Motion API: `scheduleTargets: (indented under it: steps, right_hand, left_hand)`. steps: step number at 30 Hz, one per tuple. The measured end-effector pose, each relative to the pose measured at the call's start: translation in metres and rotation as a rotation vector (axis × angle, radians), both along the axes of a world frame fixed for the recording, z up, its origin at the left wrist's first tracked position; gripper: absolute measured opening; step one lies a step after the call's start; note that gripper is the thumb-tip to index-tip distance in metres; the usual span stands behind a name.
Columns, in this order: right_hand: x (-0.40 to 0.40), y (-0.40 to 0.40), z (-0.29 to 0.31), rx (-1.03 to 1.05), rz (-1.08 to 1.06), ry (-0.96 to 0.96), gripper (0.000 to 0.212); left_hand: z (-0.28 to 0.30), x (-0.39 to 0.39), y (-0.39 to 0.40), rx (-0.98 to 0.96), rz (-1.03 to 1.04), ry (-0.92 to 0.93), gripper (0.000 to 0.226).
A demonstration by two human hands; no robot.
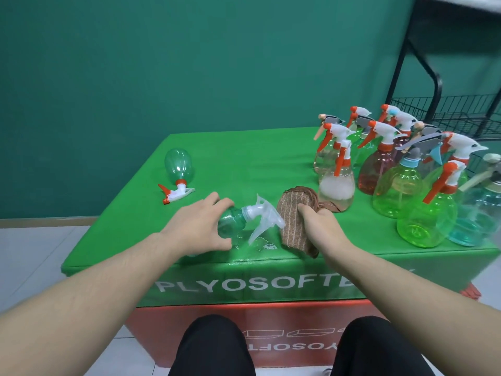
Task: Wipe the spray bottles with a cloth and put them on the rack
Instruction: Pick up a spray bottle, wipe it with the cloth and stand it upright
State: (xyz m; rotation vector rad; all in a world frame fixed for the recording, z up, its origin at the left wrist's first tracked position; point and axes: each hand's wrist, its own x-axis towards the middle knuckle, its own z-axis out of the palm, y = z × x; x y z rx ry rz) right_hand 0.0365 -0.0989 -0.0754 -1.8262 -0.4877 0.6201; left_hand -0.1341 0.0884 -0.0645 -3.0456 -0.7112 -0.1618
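Observation:
A green spray bottle [230, 221] with a clear white trigger head lies on its side near the front of the green table [244, 158]. My left hand [199, 223] is curled over its body. My right hand [315, 223] grips a brown striped cloth [291, 215] just right of the trigger head. Another green bottle [177, 164] with an orange and white trigger lies on its side at the far left. Several upright spray bottles [406, 172] crowd the table's right side. The black wire rack [444, 109] stands behind them at the right.
Small drops of water [260, 244] glisten on the table under the trigger head. The green wall [189, 63] is behind the table. White floor tiles [32, 253] lie to the left. My knees [217, 346] are in front of the orange base.

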Motion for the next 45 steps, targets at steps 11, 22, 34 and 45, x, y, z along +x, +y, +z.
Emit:
scheduleTargets:
  steps: [11,22,34,45]
  right_hand:
    - [0.010,0.008,0.021,-0.011,0.046,-0.188,0.045]
    - [-0.001,0.032,0.014,-0.184,0.579,-0.748,0.033]
    - [0.003,0.008,0.007,-0.480,0.772,-1.129,0.064]
    - [0.001,-0.009,-0.005,-0.544,0.721,-1.261,0.080]
  left_hand:
    - [-0.009,0.006,-0.007,0.005,-0.026,-0.065,0.065]
    - [-0.011,0.011,-0.007,0.045,-0.056,-0.048,0.057]
    - [-0.007,0.012,-0.006,-0.049,0.022,-0.054,0.059]
    - [-0.008,0.014,-0.007,-0.049,0.028,-0.064,0.074]
